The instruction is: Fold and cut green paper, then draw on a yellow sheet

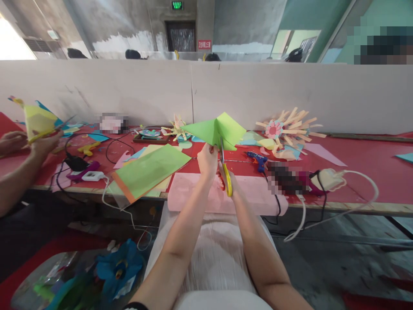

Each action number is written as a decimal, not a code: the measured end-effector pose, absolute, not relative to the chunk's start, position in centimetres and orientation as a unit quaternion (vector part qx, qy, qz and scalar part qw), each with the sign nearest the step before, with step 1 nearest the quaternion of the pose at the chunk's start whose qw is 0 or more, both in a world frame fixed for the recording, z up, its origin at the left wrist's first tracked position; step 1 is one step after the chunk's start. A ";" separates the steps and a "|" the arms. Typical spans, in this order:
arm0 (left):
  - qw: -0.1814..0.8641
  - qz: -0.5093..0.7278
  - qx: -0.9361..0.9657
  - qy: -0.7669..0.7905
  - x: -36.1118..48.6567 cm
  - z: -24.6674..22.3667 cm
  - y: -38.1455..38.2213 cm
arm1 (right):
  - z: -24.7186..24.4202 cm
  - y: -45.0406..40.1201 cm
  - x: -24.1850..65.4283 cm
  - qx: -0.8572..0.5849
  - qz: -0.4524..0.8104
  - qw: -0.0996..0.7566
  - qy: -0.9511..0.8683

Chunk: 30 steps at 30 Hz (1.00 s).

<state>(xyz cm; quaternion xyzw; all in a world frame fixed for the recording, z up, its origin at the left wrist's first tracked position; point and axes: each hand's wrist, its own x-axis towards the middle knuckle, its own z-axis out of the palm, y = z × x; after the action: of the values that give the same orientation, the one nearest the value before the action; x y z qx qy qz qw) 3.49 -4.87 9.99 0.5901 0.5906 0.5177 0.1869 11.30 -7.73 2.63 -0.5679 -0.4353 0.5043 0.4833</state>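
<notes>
A bright green sheet of paper (206,130), partly cut and spread in two wings, is held up above the red table. My left hand (208,158) pinches its lower edge near the middle. Yellow-handled scissors (227,178) point upward, their blades at the paper just right of my left fingers. My right hand (232,180) is closed round the scissor handles. Below both hands lies a pink sheet (190,193) at the table's front edge.
Green and orange sheets (151,168) lie to the left, a blue glue gun (258,160) to the right. A paper-strip flower (274,128), power strips and cables sit farther right. At far left another person's hands (45,144) hold yellow paper and scissors. A white partition (129,86) stands behind.
</notes>
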 end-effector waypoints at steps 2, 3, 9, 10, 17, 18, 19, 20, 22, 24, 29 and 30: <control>0.183 0.512 0.594 0.593 3.5 10.0 -4.8 | 2.6 -7.7 11.3 -0.553 0.523 0.495 -0.419; 0.182 0.511 0.595 0.593 3.4 9.9 -4.8 | 2.6 -7.7 11.3 -0.546 0.528 0.501 -0.415; 0.177 0.516 0.596 0.589 3.4 9.9 -4.6 | 2.4 -7.8 11.5 -0.544 0.514 0.514 -0.419; 0.177 0.515 0.596 0.590 3.4 9.9 -4.6 | 2.4 -7.8 11.5 -0.549 0.504 0.515 -0.423; 0.171 0.523 0.594 0.586 3.4 10.2 -4.8 | 2.1 -7.9 11.4 -0.544 0.486 0.521 -0.443; 0.171 0.524 0.595 0.585 3.4 10.2 -4.8 | 2.1 -7.9 11.4 -0.542 0.490 0.521 -0.442; 0.171 0.524 0.595 0.585 3.4 10.2 -4.8 | 2.1 -7.9 11.4 -0.543 0.489 0.521 -0.441; 0.172 0.524 0.595 0.584 3.4 10.2 -4.8 | 2.1 -7.9 11.4 -0.546 0.485 0.521 -0.442; 0.176 0.525 0.595 0.582 3.4 10.2 -4.9 | 2.0 -7.8 11.4 -0.552 0.476 0.522 -0.444; 0.179 0.529 0.595 0.578 3.4 10.2 -4.9 | 1.9 -7.8 11.5 -0.554 0.473 0.523 -0.442; 0.176 0.529 0.599 0.574 3.3 10.3 -4.9 | 1.6 -7.7 11.5 -0.548 0.472 0.527 -0.447; 0.175 0.528 0.600 0.576 3.3 10.3 -4.9 | 1.5 -7.6 11.6 -0.548 0.466 0.527 -0.452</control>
<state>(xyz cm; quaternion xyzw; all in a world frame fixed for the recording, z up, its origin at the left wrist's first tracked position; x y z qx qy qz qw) 3.31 -4.94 10.32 0.5996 0.5757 0.5278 0.1745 11.58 -7.64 1.49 -0.5482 -0.4516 0.4663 0.5274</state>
